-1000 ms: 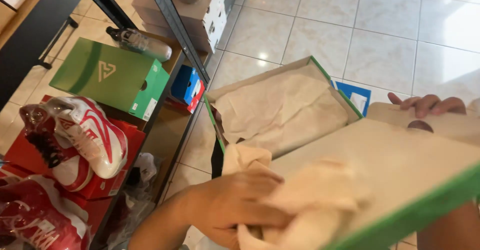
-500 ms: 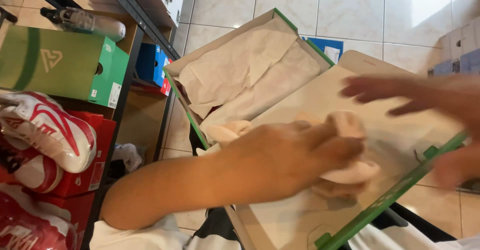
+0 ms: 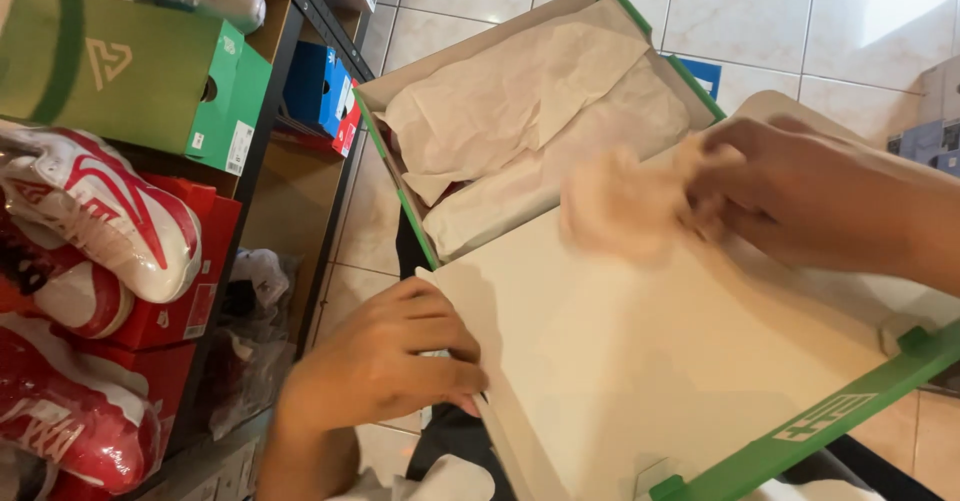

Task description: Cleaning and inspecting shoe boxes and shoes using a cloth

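a: what is seen here?

b: a shoe box [image 3: 625, 6], green-edged and lined with pale wrapping paper [image 3: 520, 101], is shown lying open above a tiled floor [image 3: 800, 21]. its lid [image 3: 650, 361] is held tilted in front of it, cream inside facing up.

a: and the hands?

b: the lid's near corner is gripped by the left hand [image 3: 385, 366], fingers curled and pressed together over the edge, thumb laid along it. a wad of paper [image 3: 620, 206] is pinched by the right hand [image 3: 800, 201] above the lid's far side, just beside the box. the fingers are bunched around the wad, though their exact hold is blurred.

a: which step is judged to be in hand?

b: the loose wad appears to be handled over the lid while the lid is steadied. the lining is seen tucked in the box, and something dark red shows beneath its lower fold; what it is cannot be told.

a: what would a further move call for?

b: a light pinch, it is judged, since thin paper is easily torn, and a firm hold on the lid so it is not tipped.

a: what else is pictured?

b: a metal shelf [image 3: 300, 1] at left is stacked with a green box [image 3: 130, 71], a blue box [image 3: 315, 86] and red-and-white shoes [image 3: 110, 221].
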